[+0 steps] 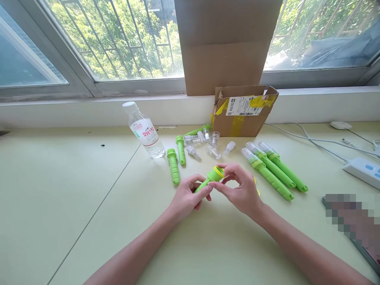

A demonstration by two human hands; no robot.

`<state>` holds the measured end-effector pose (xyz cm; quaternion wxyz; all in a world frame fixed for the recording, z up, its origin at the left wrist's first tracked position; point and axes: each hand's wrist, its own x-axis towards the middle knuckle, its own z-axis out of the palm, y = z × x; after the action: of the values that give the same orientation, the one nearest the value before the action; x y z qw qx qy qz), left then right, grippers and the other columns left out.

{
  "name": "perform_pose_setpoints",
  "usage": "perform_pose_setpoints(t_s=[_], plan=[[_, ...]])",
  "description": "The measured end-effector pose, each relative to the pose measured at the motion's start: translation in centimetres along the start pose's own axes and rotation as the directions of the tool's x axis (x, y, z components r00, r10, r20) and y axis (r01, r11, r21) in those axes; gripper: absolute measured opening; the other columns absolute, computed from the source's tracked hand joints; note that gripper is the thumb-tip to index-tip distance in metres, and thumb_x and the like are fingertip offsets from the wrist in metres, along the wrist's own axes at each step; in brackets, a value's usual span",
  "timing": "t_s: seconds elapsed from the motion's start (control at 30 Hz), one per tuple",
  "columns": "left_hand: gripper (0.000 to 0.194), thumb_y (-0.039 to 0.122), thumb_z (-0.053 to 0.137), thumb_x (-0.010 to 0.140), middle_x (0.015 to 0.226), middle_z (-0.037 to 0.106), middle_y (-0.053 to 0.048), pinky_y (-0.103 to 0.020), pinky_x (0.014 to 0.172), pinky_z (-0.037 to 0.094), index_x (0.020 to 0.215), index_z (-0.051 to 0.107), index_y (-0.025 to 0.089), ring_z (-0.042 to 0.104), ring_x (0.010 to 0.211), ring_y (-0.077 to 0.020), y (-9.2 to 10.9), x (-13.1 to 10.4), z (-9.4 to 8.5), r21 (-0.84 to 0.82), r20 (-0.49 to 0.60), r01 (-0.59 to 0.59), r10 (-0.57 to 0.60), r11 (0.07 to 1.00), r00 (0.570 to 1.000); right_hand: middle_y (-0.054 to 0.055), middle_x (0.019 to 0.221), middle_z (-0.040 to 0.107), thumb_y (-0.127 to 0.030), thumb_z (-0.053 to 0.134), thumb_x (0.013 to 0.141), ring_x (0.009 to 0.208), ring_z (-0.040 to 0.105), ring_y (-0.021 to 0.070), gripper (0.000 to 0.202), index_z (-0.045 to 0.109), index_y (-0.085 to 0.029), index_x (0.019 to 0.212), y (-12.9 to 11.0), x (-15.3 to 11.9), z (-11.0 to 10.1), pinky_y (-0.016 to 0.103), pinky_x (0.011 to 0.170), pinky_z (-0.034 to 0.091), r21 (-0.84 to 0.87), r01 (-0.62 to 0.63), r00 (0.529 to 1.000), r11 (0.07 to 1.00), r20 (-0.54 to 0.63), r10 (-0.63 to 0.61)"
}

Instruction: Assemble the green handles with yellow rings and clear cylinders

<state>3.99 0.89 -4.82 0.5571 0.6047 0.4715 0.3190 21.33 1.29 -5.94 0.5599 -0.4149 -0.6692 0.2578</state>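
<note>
My left hand (190, 194) is closed around the shaft of a green plastic flashlight-shaped tube (210, 177), its flared, threaded mouth tilted up to the right. A yellow ring (219, 171) sits at that mouth, pinched between the thumb and fingers of my right hand (242, 193). Whether the ring is fully seated I cannot tell. Partly hidden behind my right hand, more yellow plastic (257, 191) lies on the table. Two similar green tubes (173, 167) (180, 150) rest left of my hands. Clear caps (214, 151) and white-based inserts (229, 148) lie beyond them.
Three green tubes with clear caps (274, 168) lie to the right. A water bottle (145, 132) stands at the left back, a cardboard box (243, 114) by the window. White cables (314, 138), a power strip (362, 170) and a blurred-out phone-like object (352, 229) occupy the right side.
</note>
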Motion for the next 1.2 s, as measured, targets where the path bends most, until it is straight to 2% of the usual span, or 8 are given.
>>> perform_pose_setpoints(t_s=[0.17, 0.3, 0.6, 0.9, 1.07, 1.2], plan=[[0.034, 0.05, 0.061, 0.082, 0.067, 0.064, -0.001, -0.02, 0.04, 0.036, 0.088, 0.059, 0.017, 0.043, 0.04, -0.006, -0.1, 0.0, -0.1, -0.043, 0.01, 0.003, -0.003, 0.999, 1.0, 0.001, 0.092, 0.063, -0.031, 0.073, 0.076, 0.084, 0.068, 0.0174, 0.033, 0.041, -0.025, 0.086, 0.2, -0.3, 0.2, 0.028, 0.06, 0.06, 0.103, -0.105, 0.992, 0.989, 0.083, 0.097], [0.034, 0.051, 0.061, 0.082, 0.067, 0.064, -0.001, -0.019, 0.039, 0.035, 0.088, 0.058, 0.017, 0.043, 0.039, -0.0056, -0.2, 0.1, -0.1, -0.051, 0.011, 0.0, 0.001, 0.999, 1.0, -0.002, 0.084, 0.064, -0.031, 0.073, 0.076, 0.077, 0.068, 0.0154, 0.034, 0.041, -0.025, 0.087, 0.2, -0.2, 0.2, 0.025, 0.056, 0.058, 0.135, -0.146, 0.985, 0.98, 0.116, 0.131], [0.033, 0.049, 0.06, 0.083, 0.067, 0.063, -0.001, -0.02, 0.041, 0.036, 0.09, 0.06, 0.017, 0.045, 0.04, -0.0065, 0.1, 0.0, 0.0, 0.002, 0.012, -0.01, 0.01, 1.0, 1.0, -0.002, 0.079, 0.063, -0.03, 0.075, 0.073, 0.063, 0.065, 0.0125, 0.031, 0.047, -0.023, 0.083, 0.6, -0.7, 0.5, 0.029, 0.058, 0.06, 0.096, -0.095, 0.995, 0.991, -0.01, 0.097], [0.027, 0.043, 0.066, 0.08, 0.07, 0.055, 0.001, -0.02, 0.053, 0.038, 0.084, 0.061, 0.017, 0.048, 0.061, -0.0099, -0.4, 0.1, 1.0, 0.099, -0.182, -0.121, 0.138, 0.988, 0.974, -0.003, 0.076, 0.063, -0.028, 0.077, 0.071, 0.058, 0.063, 0.0114, 0.033, 0.047, -0.023, 0.081, 0.6, -0.4, 0.2, 0.027, 0.054, 0.057, 0.066, -0.043, 0.996, 0.997, -0.075, 0.048], [0.025, 0.041, 0.069, 0.076, 0.07, 0.054, 0.002, -0.021, 0.053, 0.037, 0.082, 0.061, 0.018, 0.046, 0.058, -0.0097, -0.7, 0.3, 0.9, 0.138, -0.212, -0.116, 0.144, 0.984, 0.967, -0.005, 0.071, 0.059, -0.03, 0.077, 0.071, 0.058, 0.063, 0.0113, 0.033, 0.046, -0.024, 0.08, 0.6, -0.1, 0.0, 0.026, 0.054, 0.057, 0.058, -0.061, 0.992, 0.996, -0.11, 0.067], [0.026, 0.042, 0.069, 0.076, 0.068, 0.053, 0.003, -0.021, 0.051, 0.037, 0.082, 0.06, 0.018, 0.046, 0.055, -0.0089, -0.8, 0.3, 0.9, 0.111, -0.211, -0.093, 0.115, 0.989, 0.971, -0.002, 0.08, 0.064, -0.031, 0.077, 0.071, 0.06, 0.063, 0.0117, 0.034, 0.045, -0.023, 0.08, 0.7, -0.4, 0.2, 0.028, 0.055, 0.058, 0.08, -0.101, 0.989, 0.992, -0.1, 0.109]])
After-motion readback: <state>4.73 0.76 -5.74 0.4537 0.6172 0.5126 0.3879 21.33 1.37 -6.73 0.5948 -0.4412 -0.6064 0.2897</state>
